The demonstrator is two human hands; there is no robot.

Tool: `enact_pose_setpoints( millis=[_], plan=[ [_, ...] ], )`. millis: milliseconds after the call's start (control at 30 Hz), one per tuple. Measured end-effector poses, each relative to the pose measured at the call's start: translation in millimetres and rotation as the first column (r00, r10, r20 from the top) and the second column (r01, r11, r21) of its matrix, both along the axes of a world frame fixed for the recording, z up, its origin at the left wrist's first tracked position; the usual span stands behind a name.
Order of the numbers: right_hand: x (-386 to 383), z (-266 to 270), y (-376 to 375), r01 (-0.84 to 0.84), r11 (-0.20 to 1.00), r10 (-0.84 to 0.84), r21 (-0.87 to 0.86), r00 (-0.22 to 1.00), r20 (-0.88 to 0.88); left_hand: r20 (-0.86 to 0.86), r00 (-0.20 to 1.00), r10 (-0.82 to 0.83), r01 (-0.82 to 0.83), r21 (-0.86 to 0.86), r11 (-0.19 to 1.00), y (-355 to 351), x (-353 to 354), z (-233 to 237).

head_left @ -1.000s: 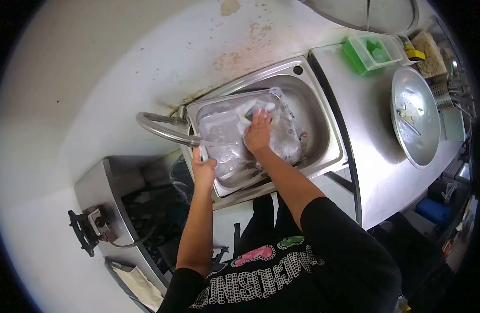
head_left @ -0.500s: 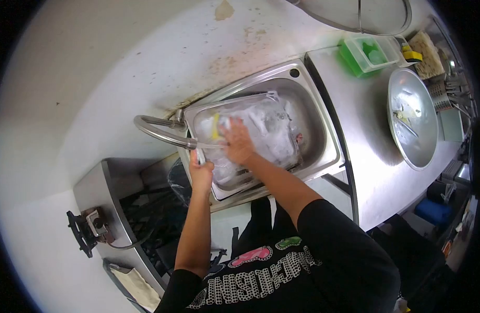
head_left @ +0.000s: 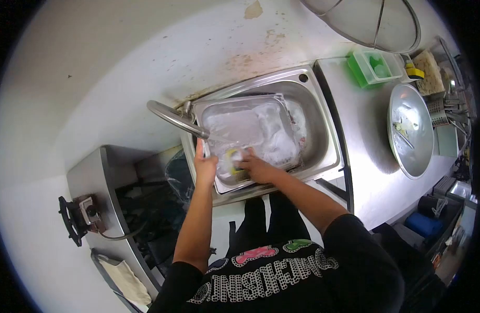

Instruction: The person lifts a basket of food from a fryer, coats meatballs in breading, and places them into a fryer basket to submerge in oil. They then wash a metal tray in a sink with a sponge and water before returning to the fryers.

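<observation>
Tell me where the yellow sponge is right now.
In the head view, the yellow sponge is at the right hand, in the lower left of the soapy metal tray, near the left hand.

A pale wall (head_left: 120, 62) is rising along the far side, brown stains (head_left: 274, 37) and a tan patch (head_left: 253, 9) marking it, light falling unevenly across it. To the right, a steel tabletop (head_left: 364, 156) is catching a bright sheen. At lower left, a metal cabinet (head_left: 86, 166) is standing open, dark clutter (head_left: 146, 208) crowding its inside.
</observation>
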State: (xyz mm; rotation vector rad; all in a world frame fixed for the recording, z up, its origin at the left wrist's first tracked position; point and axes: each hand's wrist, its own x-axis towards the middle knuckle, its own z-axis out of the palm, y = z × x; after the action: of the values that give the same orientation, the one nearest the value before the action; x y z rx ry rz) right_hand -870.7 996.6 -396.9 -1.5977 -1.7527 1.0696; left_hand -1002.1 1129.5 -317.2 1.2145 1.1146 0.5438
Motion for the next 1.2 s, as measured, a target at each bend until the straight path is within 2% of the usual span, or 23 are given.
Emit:
enact_pose_setpoints(
  millis=[100, 200, 300, 333, 433, 533, 633, 700, 733, 800, 867, 967, 1067, 1100, 1167, 1200],
  plan=[
    [-22.2, 29.1, 42.6, 0.21, 0.943, -0.236, 0.259, 0.969, 0.072, 0.061, 0.997, 0.053, -0.05, -0.044, 0.998, -4.7, 7.0, 10.7],
    [-7.0, 11.1, 71.4, 0.295, 0.849, -0.401, 0.438, 0.9, 0.171, -0.037, 0.999, -0.03, 0.028, -0.051, 0.998, -3.1, 4.6, 17.4],
    [13.8, -23.0, 89.3, 0.411, 0.805, -0.534, 0.427, 0.815, 0.223, -0.004, 0.999, -0.041, 0.041, -0.005, 0.999, -2.3, 3.8, 12.6],
    [26.0, -26.6, 89.1, 0.439, 0.799, -0.526, 0.412, 0.841, 0.126, 0.007, 0.999, -0.042, 0.042, -0.001, 0.999, -3.1, 4.9, 14.2],
    [55.1, -35.5, 86.7, 0.287, 0.781, -0.512, 0.555, 0.803, 0.305, 0.039, 0.998, -0.047, 0.047, 0.019, 0.999, -3.2, 7.5, 15.0],
    [79.8, -46.2, 78.1, 0.157, 0.882, -0.408, 0.445, 0.728, 0.552, 0.036, 0.997, -0.062, 0.061, 0.036, 0.997, -0.8, 3.6, 10.6],
    [102.7, -45.9, 48.8, 0.237, 0.928, -0.371, 0.287, 0.635, 0.678, -0.029, 0.997, -0.071, 0.072, 0.034, 0.997, -0.9, 6.7, 14.7],
    [104.6, -42.5, 38.9, 0.365, 0.919, -0.378, 0.149, 0.71, 0.594, -0.106, 0.992, -0.068, 0.07, 0.013, 0.997, -3.6, 7.1, 21.4],
    [105.3, -41.4, 32.7, 0.42, 0.905, -0.386, 0.07, 0.74, 0.55, -0.046, 0.997, -0.055, 0.055, 0.007, 0.998, -2.5, 5.9, 14.8],
    [107.3, -39.2, 26.2, 0.423, 0.904, -0.321, -0.061, 0.766, 0.557, 0.08, 0.997, -0.019, 0.019, 0.001, 1.0, -0.9, 4.7, 3.2],
    [107.7, -33.6, 22.7, 0.4, 0.903, -0.26, -0.158, 0.801, 0.54, 0.042, 0.999, -0.021, 0.02, 0.012, 1.0, -1.7, 3.1, 3.8],
    [97.1, -69.1, 6.2, 0.34, 0.922, -0.363, 0.184, 0.603, 0.71, -0.002, 1.0, -0.026, 0.026, 0.023, 0.999, -1.6, 3.9, 8.0],
    [81.1, -16.1, -7.5, 0.41, 0.893, -0.215, -0.186, 0.75, 0.625, -0.068, 0.997, -0.042, 0.044, 0.025, 0.999, -0.4, 3.3, 10.4],
    [78.4, -10.2, -12.5, 0.375, 0.896, -0.158, -0.239, 0.771, 0.617, -0.093, 0.994, -0.049, 0.052, 0.026, 0.998, 0.4, 3.5, 10.9],
    [75.3, -1.2, -22.2, 0.301, 0.89, -0.046, -0.342, 0.806, 0.59, -0.03, 0.999, -0.033, 0.035, 0.06, 0.998, 1.0, 3.7, 5.2],
    [72.9, 6.2, -24.6, 0.325, 0.879, -0.068, -0.35, 0.81, 0.582, 0.002, 1.0, -0.025, 0.025, 0.077, 0.997, 0.8, 3.9, 3.6]
  ],
)
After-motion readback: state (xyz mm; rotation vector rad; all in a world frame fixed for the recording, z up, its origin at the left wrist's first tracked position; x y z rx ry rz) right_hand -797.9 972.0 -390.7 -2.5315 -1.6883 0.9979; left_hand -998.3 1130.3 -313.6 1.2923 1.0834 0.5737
